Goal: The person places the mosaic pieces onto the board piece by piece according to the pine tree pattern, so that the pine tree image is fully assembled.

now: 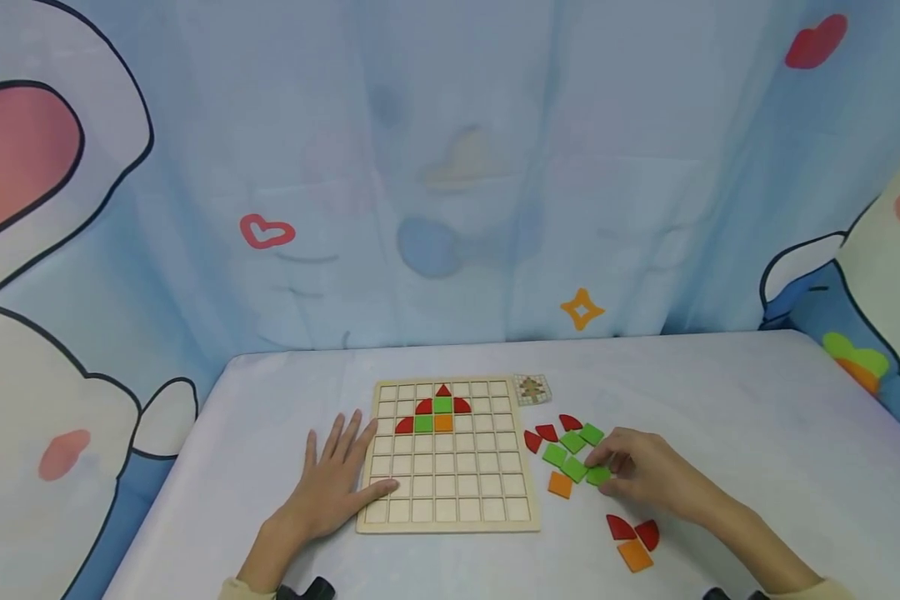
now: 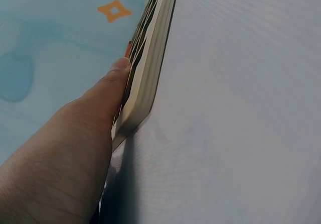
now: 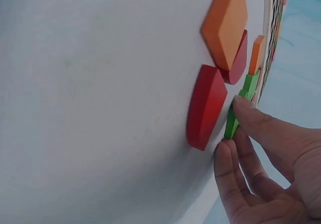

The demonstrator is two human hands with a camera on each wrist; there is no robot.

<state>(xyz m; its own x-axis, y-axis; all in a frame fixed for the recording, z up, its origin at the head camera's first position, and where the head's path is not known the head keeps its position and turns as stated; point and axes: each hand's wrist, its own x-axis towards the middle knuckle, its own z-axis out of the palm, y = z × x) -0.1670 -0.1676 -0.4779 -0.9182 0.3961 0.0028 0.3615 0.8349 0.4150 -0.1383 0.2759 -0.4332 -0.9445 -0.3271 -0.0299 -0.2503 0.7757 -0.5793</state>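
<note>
My left hand lies with fingers spread along the left edge of a wooden grid board, thumb on its frame in the left wrist view. On the board, a red triangle, red quarter-circles, green squares and an orange square form a pattern in the upper rows. Right of the board, my right hand pinches a green square tile between thumb and fingers, low over the tabletop. Several other green tiles lie beside its fingertips.
Red quarter-circles and an orange square lie around the green tiles. Nearer me are two red pieces and another orange square. A small pattern card touches the board's top right corner. A blue curtain hangs behind the white table.
</note>
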